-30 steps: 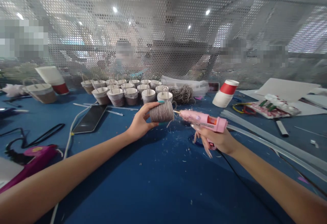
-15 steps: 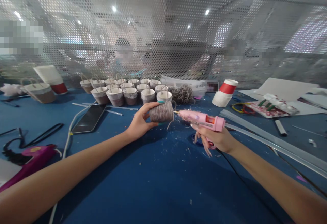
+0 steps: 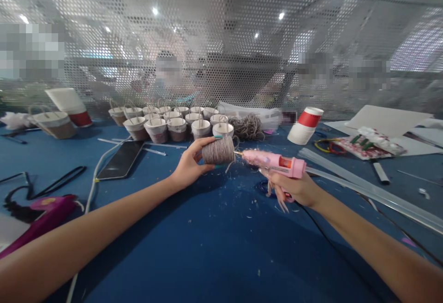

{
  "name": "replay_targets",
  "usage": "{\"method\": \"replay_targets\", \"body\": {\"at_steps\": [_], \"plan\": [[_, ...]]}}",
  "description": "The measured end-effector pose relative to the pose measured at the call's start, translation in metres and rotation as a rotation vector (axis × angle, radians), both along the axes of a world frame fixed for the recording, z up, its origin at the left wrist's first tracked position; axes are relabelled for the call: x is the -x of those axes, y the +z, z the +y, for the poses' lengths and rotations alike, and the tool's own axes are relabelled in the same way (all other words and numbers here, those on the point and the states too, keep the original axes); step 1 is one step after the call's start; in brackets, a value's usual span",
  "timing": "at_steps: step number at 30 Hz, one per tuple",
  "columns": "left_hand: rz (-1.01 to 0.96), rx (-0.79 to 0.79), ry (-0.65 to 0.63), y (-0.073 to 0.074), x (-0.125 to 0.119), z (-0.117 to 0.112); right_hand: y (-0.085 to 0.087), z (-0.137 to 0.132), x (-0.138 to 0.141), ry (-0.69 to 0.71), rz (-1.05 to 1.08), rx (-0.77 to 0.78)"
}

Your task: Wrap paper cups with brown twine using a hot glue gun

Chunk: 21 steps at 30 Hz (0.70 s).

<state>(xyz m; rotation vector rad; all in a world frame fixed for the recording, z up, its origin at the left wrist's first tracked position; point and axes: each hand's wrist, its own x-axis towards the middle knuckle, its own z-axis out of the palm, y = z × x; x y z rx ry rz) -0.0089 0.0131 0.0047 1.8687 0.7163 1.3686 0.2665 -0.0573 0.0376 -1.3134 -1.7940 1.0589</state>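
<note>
My left hand [image 3: 191, 162] grips a small cup wrapped in grey-brown twine [image 3: 218, 151], tipped on its side with one end facing right. A loose twine tail hangs from that right end. In my right hand [image 3: 289, 187] is a pink hot glue gun [image 3: 275, 162], its metal nozzle pointing left at the cup's right end, touching or nearly so. A clear glue stick [image 3: 332, 178] runs out from the gun's back. Behind the cup lies a tangle of twine [image 3: 247, 127].
Several white-rimmed cups with twine handles [image 3: 176, 127] stand in rows at the back. A phone [image 3: 121, 160] and white cable [image 3: 92, 187] lie left, near a magenta object [image 3: 51, 208]. Stacked paper cups [image 3: 306, 125], glue sticks [image 3: 380, 197] and decorations [image 3: 377, 141] are right. A perforated screen [image 3: 214, 40] rises behind.
Almost nothing differs. Both hands hold their places, with the glue gun's nozzle still at the cup's right end.
</note>
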Motion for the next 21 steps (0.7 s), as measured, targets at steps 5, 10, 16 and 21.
{"method": "replay_targets", "body": {"at_steps": [5, 10, 16, 21], "plan": [[-0.007, 0.046, 0.004, 0.0025, -0.0006, -0.0020, -0.0017, 0.0005, -0.0020, 0.001, -0.027, 0.023], [-0.034, 0.079, -0.002, 0.0025, -0.0010, -0.0022, -0.0007, -0.0004, -0.0013, 0.002, -0.045, -0.017], [-0.048, 0.086, -0.010, 0.0028, -0.0010, -0.0023, 0.0010, -0.0010, -0.0017, 0.004, -0.076, -0.013], [-0.064, 0.102, -0.022, 0.0033, -0.0011, -0.0022, 0.0022, -0.0015, -0.0018, 0.025, -0.077, -0.012]]}}
